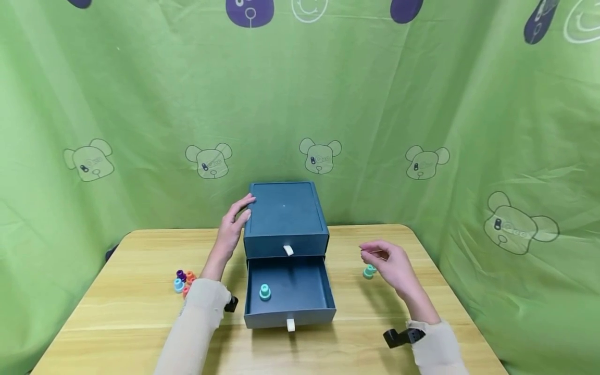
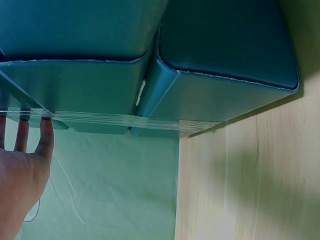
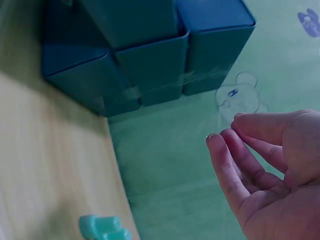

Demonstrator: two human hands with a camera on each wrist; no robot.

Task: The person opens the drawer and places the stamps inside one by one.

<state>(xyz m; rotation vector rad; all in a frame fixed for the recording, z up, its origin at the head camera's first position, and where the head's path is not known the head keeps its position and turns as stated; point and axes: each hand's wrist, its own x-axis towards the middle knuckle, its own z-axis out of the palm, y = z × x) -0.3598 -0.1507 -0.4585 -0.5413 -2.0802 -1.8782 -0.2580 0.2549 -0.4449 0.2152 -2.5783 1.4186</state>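
Observation:
A dark blue two-drawer box (image 1: 286,208) stands on the table, its lower drawer (image 1: 300,286) pulled out and its upper one closed. One teal peg-like piece (image 1: 264,292) stands inside the lower drawer, at the left. My left hand (image 1: 229,229) rests on the box's upper left side; in the left wrist view the fingertips of the left hand (image 2: 25,165) touch the side by a strip of clear tape (image 2: 100,118). Above teal pieces (image 1: 368,272) on the right of the table hovers my right hand (image 1: 389,263), fingers bent and holding nothing, as the right hand (image 3: 270,170) shows.
Several small purple, orange, red and light blue pieces (image 1: 178,285) lie together on the table (image 1: 117,302), left of the box and beside the left forearm. Green printed curtains (image 1: 356,104) hang behind and at both sides.

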